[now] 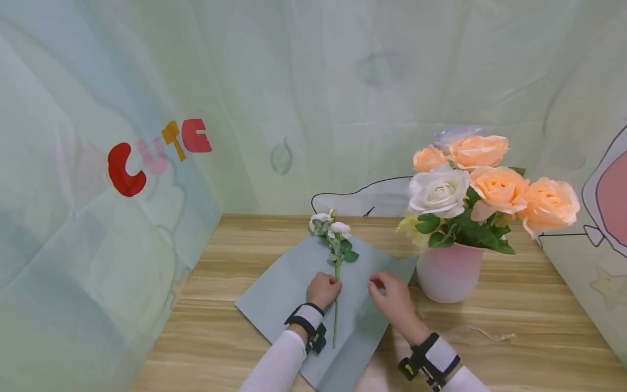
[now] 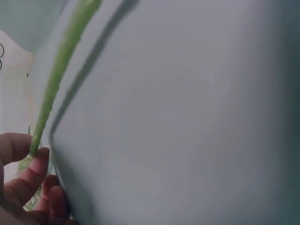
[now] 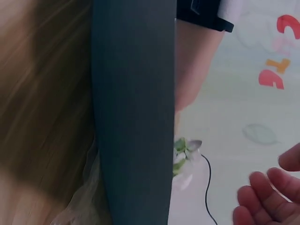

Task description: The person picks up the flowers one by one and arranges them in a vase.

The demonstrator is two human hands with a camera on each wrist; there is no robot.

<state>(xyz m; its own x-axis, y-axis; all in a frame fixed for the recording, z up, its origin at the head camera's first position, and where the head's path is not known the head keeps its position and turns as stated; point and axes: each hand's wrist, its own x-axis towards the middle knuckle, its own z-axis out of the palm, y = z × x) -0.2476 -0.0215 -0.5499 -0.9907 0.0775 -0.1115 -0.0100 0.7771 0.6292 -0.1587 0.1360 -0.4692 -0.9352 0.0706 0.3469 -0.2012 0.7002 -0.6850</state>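
A white artificial flower sprig (image 1: pixel 339 231) with green leaves lies over a grey-blue sheet of wrapping paper (image 1: pixel 286 283), its blooms toward the back. My left hand (image 1: pixel 323 290) pinches its green stem (image 2: pixel 61 70) between thumb and fingertips; the left wrist view shows that grip just above the paper. My right hand (image 1: pixel 392 299) hovers over the paper's right side, fingers loosely bent and holding nothing. In the right wrist view its fingertips (image 3: pixel 262 192) stand apart from the thumb, and a raised part of the paper (image 3: pixel 136 112) hides much of the scene.
A pink-and-white vase (image 1: pixel 448 275) with peach and white roses (image 1: pixel 499 188) stands right of the paper. A thin clear strand (image 1: pixel 490 335) lies on the wooden table (image 1: pixel 548 321) near my right wrist. Printed cloth walls (image 1: pixel 254 109) enclose the back and sides.
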